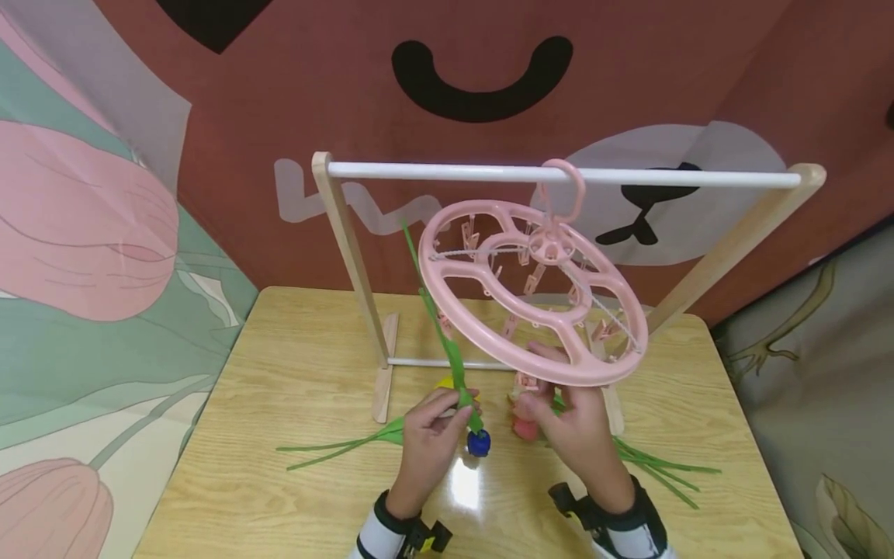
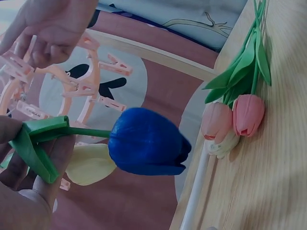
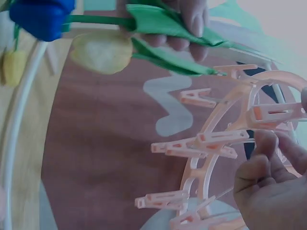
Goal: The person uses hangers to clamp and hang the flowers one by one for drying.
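My left hand (image 1: 433,439) grips the leafy green stem of a blue tulip (image 2: 146,141), whose bloom points down and whose stem rises past the hanger's left side. My right hand (image 1: 583,423) is under the near edge of a pink round drying hanger (image 1: 489,353). Its thumb and fingers pinch at a pink clothespin (image 3: 276,113) there. A pale yellow tulip (image 3: 103,52) hangs head down close behind the blue one, its leaf reaching a clip (image 3: 235,71). Other clothespins (image 3: 177,199) dangle around the ring.
The hanger hooks over the white bar (image 1: 433,172) of a wooden stand (image 1: 356,272). Pink tulips (image 2: 248,115) and a white tulip (image 2: 224,146) lie on the table (image 1: 279,341) at right. At left lie green stems (image 1: 335,449) and a yellow bloom (image 3: 14,67).
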`<state>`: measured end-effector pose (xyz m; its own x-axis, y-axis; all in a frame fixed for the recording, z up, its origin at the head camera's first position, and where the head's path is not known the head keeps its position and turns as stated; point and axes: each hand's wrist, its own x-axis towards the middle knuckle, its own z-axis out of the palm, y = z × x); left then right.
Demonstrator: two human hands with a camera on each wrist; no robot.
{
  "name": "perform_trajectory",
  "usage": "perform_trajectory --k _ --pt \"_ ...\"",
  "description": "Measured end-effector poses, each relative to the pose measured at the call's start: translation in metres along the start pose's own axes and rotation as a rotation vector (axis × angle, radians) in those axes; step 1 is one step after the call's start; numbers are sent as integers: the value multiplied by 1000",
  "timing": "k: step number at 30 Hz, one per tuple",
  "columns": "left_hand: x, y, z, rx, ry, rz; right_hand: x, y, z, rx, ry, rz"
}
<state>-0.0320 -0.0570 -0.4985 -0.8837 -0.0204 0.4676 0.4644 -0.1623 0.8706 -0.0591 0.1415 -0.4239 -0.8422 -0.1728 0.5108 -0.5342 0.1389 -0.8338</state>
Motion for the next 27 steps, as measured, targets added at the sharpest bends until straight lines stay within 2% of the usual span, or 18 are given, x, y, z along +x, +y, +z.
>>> perform_trajectory --k 5,8,16,22,27 --pt "0 0 1 22 -16 -18 6 -3 5 199 15 -52" --pt "0 1 1 28 -4 -68 6 -4 7 269 8 -55" --pt "7 2 6 27 37 -190 4 -1 14 290 2 16" --pt "9 -1 8 24 32 -243 6 3 21 318 -12 27" --pt "10 -2 9 38 31 -267 8 3 24 270 19 57"
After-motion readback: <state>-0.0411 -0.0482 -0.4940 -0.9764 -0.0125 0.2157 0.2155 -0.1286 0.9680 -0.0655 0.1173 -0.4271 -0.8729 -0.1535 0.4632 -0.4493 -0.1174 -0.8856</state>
